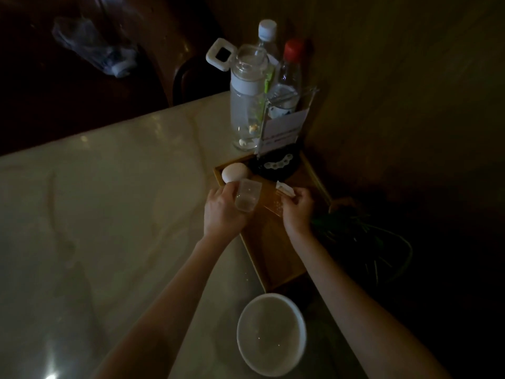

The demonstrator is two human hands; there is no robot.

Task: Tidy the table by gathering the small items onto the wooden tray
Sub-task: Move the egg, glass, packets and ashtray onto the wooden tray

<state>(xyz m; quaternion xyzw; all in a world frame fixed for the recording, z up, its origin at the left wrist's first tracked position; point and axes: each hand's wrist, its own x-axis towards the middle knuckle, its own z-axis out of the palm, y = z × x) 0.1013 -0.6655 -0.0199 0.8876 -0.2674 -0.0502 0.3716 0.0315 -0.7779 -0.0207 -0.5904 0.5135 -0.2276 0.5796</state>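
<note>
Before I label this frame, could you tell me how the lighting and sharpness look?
Head view: very dim, right side near black, the greens barely readable; glare patches on the table; wide-angle bending at the edges; the clear cup in the left hand is soft.

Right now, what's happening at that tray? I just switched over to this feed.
A person is working over the wooden tray at the table's corner. Their left hand grips a small clear plastic cup at the tray's edge, and the right hand pinches a small white packet above it. An egg and a dark dish already sit at the tray's far end. A white bowl is on the table, off the tray.
</note>
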